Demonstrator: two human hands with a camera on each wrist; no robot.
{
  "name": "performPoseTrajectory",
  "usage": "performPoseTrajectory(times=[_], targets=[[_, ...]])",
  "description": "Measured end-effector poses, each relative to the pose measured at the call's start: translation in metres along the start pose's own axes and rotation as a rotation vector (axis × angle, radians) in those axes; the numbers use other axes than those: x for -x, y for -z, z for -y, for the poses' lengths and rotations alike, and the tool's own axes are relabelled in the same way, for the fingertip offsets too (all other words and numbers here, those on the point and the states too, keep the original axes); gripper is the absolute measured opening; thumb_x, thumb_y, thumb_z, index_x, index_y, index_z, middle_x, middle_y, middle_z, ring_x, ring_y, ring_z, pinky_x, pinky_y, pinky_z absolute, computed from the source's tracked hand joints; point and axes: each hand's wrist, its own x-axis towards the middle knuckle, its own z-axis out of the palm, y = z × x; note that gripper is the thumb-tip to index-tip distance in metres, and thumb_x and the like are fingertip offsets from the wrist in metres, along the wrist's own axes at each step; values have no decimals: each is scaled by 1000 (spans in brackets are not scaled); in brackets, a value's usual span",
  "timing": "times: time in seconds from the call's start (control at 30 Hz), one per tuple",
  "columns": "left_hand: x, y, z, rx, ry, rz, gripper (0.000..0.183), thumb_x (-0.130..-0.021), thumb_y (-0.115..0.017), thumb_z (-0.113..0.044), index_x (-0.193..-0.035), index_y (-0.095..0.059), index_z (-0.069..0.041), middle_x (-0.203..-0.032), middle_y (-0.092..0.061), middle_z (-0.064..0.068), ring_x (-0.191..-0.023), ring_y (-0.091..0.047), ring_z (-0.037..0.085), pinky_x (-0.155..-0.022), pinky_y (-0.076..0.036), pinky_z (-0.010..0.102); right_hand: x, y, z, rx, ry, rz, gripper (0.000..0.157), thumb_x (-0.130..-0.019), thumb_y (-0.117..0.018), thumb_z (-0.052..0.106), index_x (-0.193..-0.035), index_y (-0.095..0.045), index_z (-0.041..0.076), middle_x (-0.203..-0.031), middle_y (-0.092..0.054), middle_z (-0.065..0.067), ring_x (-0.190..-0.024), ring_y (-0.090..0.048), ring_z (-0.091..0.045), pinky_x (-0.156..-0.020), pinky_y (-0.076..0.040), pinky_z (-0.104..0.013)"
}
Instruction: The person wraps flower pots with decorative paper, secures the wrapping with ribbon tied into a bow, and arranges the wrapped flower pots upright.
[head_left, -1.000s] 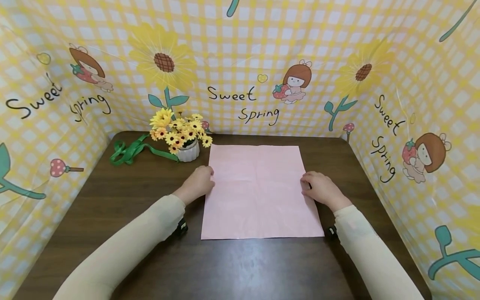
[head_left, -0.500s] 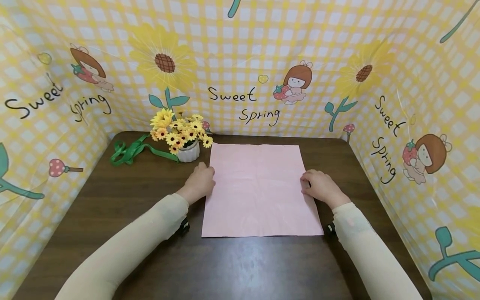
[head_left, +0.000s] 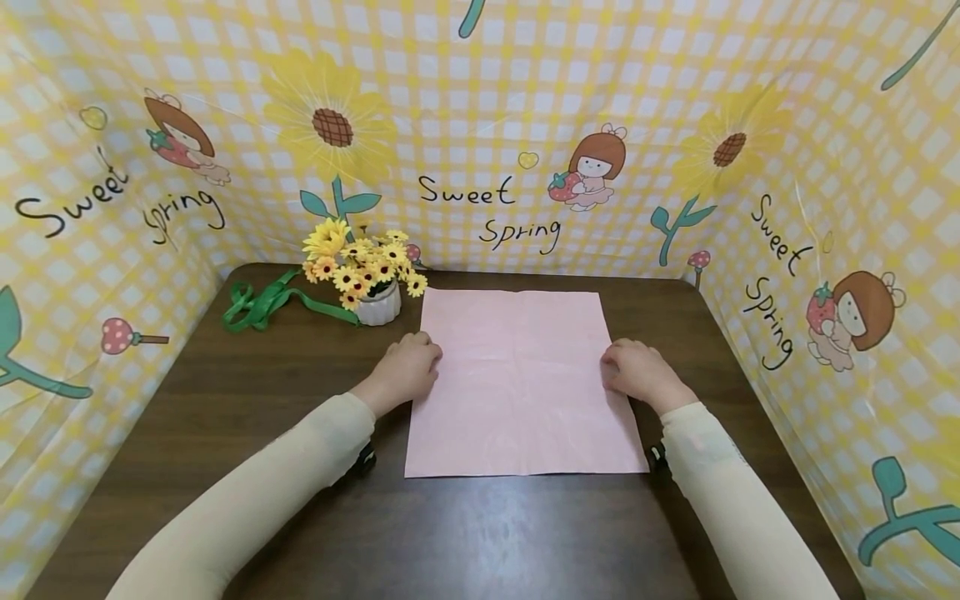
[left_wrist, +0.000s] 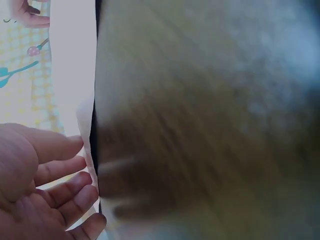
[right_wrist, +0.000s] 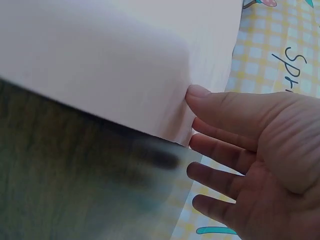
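A square sheet of pink wrapping paper [head_left: 517, 383] lies on the brown table, with faint creases across it. My left hand [head_left: 401, 371] is at the middle of its left edge, fingertips slightly inside that edge. In the left wrist view the thumb and fingers [left_wrist: 77, 192] pinch the edge, and the paper bends a little beside the thumb [left_wrist: 65, 142]. My right hand [head_left: 645, 372] grips the opposite edge. The right wrist view has its thumb [right_wrist: 200, 94] on the paper's upper face, with the index finger at the border and the other fingers spread.
At the back left stands a white pot [head_left: 380, 305] of yellow artificial flowers [head_left: 365, 265]. A green ribbon [head_left: 258, 302] lies loosely coiled to its left. Patterned yellow-checked cloth walls [head_left: 480, 108] enclose the dark wooden table [head_left: 480, 533] behind and at both sides.
My left hand has shifted a little to the right, so its fingertips now reach farther over the paper's left edge. The right hand and the paper stay almost where they were.
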Motion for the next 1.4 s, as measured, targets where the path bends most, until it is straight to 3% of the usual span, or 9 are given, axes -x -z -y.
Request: performPoseTrajectory(times=[0.23, 0.37, 0.53, 0.7, 0.8, 0.9, 1.03, 1.2, 1.4], targets=[[5, 0, 3, 38, -30, 7, 32, -95, -70, -20, -123, -71, -4, -116, -60, 13, -109, -53, 32, -89, -46, 50, 1, 1, 0, -11, -11, -2, 38, -85, -79, 18, -119, -72, 2, -132, -62, -23, -123, -57, -46, -101, -42, -65], [7, -3, 11, 130, -10, 5, 34, -94, -71, -20, -123, -71, -5, -120, -60, 12, -113, -52, 31, -96, -44, 52, 3, 2, 1, -26, -8, -7, 38, -85, -78, 16, -119, -71, 1, -132, -62, -24, -123, -57, -46, -100, -42, -66], [8, 1, 30, 270, 41, -134, 32, -94, -70, -19, -121, -70, -1, -121, -64, 16, -116, -56, 34, -100, -46, 53, 5, 0, 0, -38, -1, -19, 38, -85, -79, 17, -118, -71, 0, -131, -63, -23, -122, -57, -45, -100, -43, -65], [16, 18, 56, 306, 264, -350, 35, -97, -67, -26, -117, -70, 3, -120, -64, 23, -114, -56, 44, -94, -46, 61, 5, -3, -3, -46, 8, -31, 40, -85, -80, 17, -119, -70, 0, -131, -62, -23, -122, -57, -45, -100, -43, -64], [17, 26, 73, 338, 439, -368, 52, -97, -66, -38, -120, -64, 8, -130, -52, 31, -120, -45, 50, -95, -38, 67, 5, -4, -5, -51, 9, -30, 40, -86, -80, 18, -120, -70, 1, -131, -62, -22, -122, -57, -45, -100, -43, -64], [11, 29, 90, 408, 518, -334, 76, -94, -68, -51, -137, -50, 9, -141, -38, 37, -128, -32, 53, -101, -27, 71, 5, -5, -6, -56, 8, -33, 41, -86, -80, 18, -121, -70, 1, -132, -61, -22, -123, -56, -44, -101, -43, -64], [-5, 22, 112, 526, 488, -379, 100, -86, -76, -57, -157, -30, -4, -153, -34, 32, -141, -25, 54, -109, -19, 75, 5, -6, -8, -57, 8, -32, 41, -87, -81, 20, -122, -69, 2, -135, -60, -22, -125, -56, -44, -102, -43, -64], [-20, 11, 129, 654, 436, -490, 104, -78, -87, -50, -158, -31, -14, -154, -41, 21, -145, -31, 45, -115, -21, 70, 3, -7, -10, -69, 18, -23, 42, -89, -79, 22, -125, -68, 2, -137, -59, -23, -127, -54, -45, -102, -42, -65], [-29, 10, 130, 769, 407, -434, 102, -79, -89, -42, -157, -31, -12, -153, -40, 20, -143, -36, 40, -120, -20, 61, 6, -6, -10, -84, 1, -24, 43, -90, -79, 21, -126, -68, 2, -138, -58, -23, -129, -53, -44, -105, -41, -64]])
